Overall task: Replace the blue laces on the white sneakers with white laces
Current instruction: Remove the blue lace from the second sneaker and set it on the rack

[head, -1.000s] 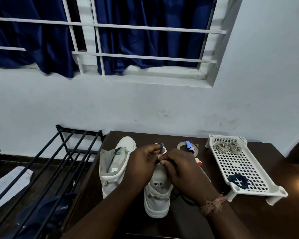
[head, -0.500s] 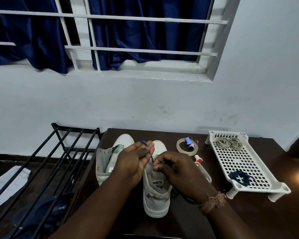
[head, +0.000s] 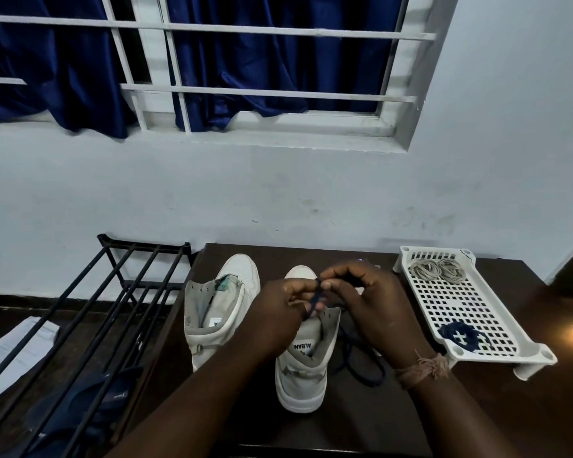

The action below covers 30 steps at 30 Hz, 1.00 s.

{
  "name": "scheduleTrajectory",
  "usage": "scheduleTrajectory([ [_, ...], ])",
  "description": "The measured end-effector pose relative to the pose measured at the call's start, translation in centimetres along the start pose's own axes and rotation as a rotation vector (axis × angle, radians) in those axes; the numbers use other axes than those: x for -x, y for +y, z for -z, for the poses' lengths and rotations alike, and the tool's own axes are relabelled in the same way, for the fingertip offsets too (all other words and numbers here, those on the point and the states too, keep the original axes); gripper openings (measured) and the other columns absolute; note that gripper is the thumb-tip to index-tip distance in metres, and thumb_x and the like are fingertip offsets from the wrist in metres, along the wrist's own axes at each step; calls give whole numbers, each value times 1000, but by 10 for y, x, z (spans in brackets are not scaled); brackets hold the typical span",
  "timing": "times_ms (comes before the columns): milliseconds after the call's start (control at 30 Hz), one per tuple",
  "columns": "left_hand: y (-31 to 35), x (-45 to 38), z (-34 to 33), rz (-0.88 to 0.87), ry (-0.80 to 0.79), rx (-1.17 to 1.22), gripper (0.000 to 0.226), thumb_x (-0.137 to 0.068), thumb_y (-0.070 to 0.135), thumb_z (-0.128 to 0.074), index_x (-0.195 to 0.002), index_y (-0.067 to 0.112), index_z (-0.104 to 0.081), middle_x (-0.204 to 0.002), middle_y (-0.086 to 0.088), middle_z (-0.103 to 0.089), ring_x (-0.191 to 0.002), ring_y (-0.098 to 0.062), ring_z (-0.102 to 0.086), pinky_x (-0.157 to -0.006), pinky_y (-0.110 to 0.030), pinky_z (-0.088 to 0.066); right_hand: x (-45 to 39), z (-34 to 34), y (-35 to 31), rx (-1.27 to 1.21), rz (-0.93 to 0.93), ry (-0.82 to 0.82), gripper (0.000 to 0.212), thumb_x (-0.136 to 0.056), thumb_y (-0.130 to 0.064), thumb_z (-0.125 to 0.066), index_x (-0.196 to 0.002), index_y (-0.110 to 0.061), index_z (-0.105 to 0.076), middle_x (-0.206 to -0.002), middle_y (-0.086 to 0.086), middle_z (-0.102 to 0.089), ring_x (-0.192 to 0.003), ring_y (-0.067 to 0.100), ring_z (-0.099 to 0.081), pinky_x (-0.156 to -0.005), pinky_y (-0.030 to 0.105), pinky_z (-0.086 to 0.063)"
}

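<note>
Your fingers (head: 325, 285) of both hands are curled round the blue lace (head: 315, 297): your left hand (head: 285, 312) and your right hand (head: 364, 302) pinch it between thumb and fingertips, meeting just above the open collar of the right-hand sneaker (head: 306, 368). The lace runs down from that pinch toward the sneaker's tongue; how many eyelets it is threaded through is hidden behind your hands. More of the same lace lies in loose loops (head: 361, 365) on the bench (head: 477, 408), just beside the sneaker and under your right wrist, which wears a frayed thread band (head: 424, 366).

The other sneaker (head: 217, 312) stands just to the left, unlaced, its toe pointing at the wall. Both shoes sit near the bench's left edge.

To your right, well apart from the shoes, a white perforated tray (head: 460, 312) stands on short legs. Two coils of white laces (head: 439, 269) lie at its far end, and a bundle of blue lace (head: 460, 337) lies at its near end.

Left of the bench a black metal rack (head: 90, 312) slants down, with a sheet of paper (head: 10, 352) on the floor beside it. Your right hand hides whatever is on the bench behind it.
</note>
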<state>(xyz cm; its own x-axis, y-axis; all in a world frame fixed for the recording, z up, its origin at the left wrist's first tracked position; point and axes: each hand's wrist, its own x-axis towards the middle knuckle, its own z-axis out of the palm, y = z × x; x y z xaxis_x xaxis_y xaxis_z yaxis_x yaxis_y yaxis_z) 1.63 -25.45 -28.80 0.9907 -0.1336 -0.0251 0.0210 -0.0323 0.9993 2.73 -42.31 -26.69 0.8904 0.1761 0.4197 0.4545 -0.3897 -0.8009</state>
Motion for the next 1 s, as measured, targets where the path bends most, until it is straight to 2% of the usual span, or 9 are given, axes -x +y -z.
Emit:
scheduleTrajectory([
  [133,5,3,-1,79,-146,109,42,-91,-21,-41,-114,1,-69,-108,-19,-75,-95,-19,-71,-89,-28,-58,-3,5,2,-9,-8,80,22,-88,-1,-68,-87,-21,-75,-86,-14,-73,-87,6,-69,-80,27,-55],
  [267,10,5,1,160,-257,292,42,-92,-20,-37,-117,-5,-68,-99,-15,-71,-85,-17,-67,-81,-26,-55,-3,3,4,-50,-55,129,23,-88,-3,-67,-85,-24,-74,-84,-11,-74,-84,8,-69,-78,30,-55],
  [367,10,4,4,166,-242,488,33,-95,-12,-43,-120,-12,-64,-100,-17,-68,-82,-17,-64,-79,-26,-56,-3,1,14,-36,-88,144,19,-87,-4,-68,-85,-22,-75,-84,-10,-74,-84,9,-69,-81,38,-56],
  [433,11,3,7,174,-246,600,33,-95,-5,-48,-124,-14,-61,-98,-15,-67,-82,-17,-63,-78,-25,-56,-1,-3,16,-26,-106,75,19,-89,-4,-67,-87,-21,-76,-84,-10,-73,-83,10,-69,-81,39,-57],
  [600,13,0,6,156,-91,730,30,-98,-7,-47,-122,-6,-64,-108,-17,-73,-87,-16,-71,-78,-23,-60,1,-14,13,122,32,-126,22,-90,-5,-65,-80,-24,-71,-71,-16,-64,-69,2,-58,-67,21,-45],
  [700,12,-4,10,103,38,786,30,-99,-8,-46,-124,-4,-61,-117,-18,-73,-98,-19,-74,-79,-24,-60,2,-18,13,164,29,-202,13,-91,-15,-69,-80,-23,-72,-70,-15,-64,-68,3,-58,-65,20,-43],
  [800,8,-7,15,27,127,633,31,-100,-9,-47,-126,1,-60,-119,-15,-73,-108,-22,-72,-85,-26,-59,5,-20,11,192,40,-243,7,-91,-19,-70,-87,-18,-75,-78,-10,-70,-76,6,-63,-68,19,-47],
  [900,1,-8,16,-49,182,164,34,-101,-6,-46,-121,12,-66,-113,-3,-76,-106,-15,-72,-89,-26,-58,5,-18,8,232,107,-227,6,-91,-17,-68,-88,-18,-74,-82,-10,-68,-79,7,-61,-71,19,-46],
  [1000,-2,-7,15,-144,99,-242,30,-99,3,-48,-105,13,-76,-97,-3,-77,-90,-8,-71,-84,-25,-55,1,-16,5,267,180,-150,8,-90,-15,-63,-88,-15,-71,-83,-5,-65,-80,9,-58,-75,24,-45],
])
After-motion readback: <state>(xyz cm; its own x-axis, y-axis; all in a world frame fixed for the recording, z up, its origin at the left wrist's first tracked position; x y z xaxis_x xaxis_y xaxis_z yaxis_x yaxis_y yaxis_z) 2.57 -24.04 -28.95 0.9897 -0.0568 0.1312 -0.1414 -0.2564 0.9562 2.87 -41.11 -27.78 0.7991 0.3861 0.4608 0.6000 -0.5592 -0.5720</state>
